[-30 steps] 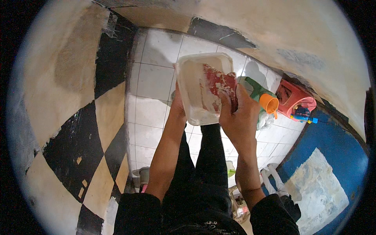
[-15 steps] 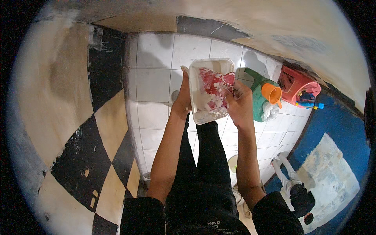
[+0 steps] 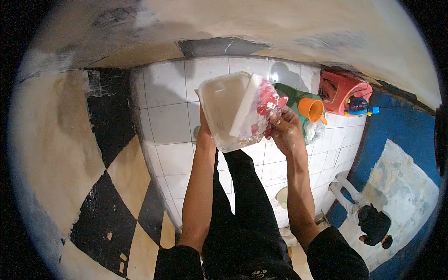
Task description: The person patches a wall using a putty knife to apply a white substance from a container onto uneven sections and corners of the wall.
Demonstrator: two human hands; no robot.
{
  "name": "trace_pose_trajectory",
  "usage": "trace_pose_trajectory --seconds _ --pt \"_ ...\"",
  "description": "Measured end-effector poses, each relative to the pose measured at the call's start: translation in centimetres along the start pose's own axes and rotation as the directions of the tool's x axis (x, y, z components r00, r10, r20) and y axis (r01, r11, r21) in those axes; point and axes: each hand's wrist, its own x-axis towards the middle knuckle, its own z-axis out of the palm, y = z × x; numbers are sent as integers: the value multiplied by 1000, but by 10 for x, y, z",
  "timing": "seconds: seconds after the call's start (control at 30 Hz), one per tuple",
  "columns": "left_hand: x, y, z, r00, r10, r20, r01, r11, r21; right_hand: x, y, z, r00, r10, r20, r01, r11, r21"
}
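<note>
A shallow white rectangular plastic tub (image 3: 223, 100) is held up in front of me, tilted so its inside faces me. My left hand (image 3: 204, 127) grips it from the left, with most of its fingers hidden behind the tub wall. Closed around a flat red putty spreader (image 3: 268, 105) is my right hand (image 3: 287, 129), its fingers spotted with white. The spreader leans over the tub's right side, smeared with white paste. Along its left edge runs a pale straight band; whether it is paste or the blade cannot be told.
Beyond my right hand stand an orange dipper (image 3: 311, 109), a green container (image 3: 289, 93), a crumpled clear plastic bag (image 3: 315, 132) and a pink stool (image 3: 345, 91) with a blue bottle (image 3: 359, 108). Walls close in ahead and at left. Another person (image 3: 373, 224) is near the patched blue wall (image 3: 396, 126).
The spreader has turned from lying flat across the tub to leaning up over its right side, showing the pale band. The tub has shifted left in view.
</note>
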Motion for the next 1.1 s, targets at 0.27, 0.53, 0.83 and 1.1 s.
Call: trace_pose_trajectory --seconds 0.27,0.53,0.83,1.1 --pt "-21 27 -24 992 118 -40 -118 993 -9 72 30 -29 993 35 -113 24 873 486" --pt "-78 50 -60 987 159 1 -157 981 -114 247 94 -39 993 -81 -82 115 731 673" --pt "-122 16 -45 979 203 35 -180 927 -328 227 20 -13 989 -5 -151 88 833 546" --pt "-126 2 -45 977 167 -136 -208 895 -395 290 86 -57 985 110 -136 -23 850 526"
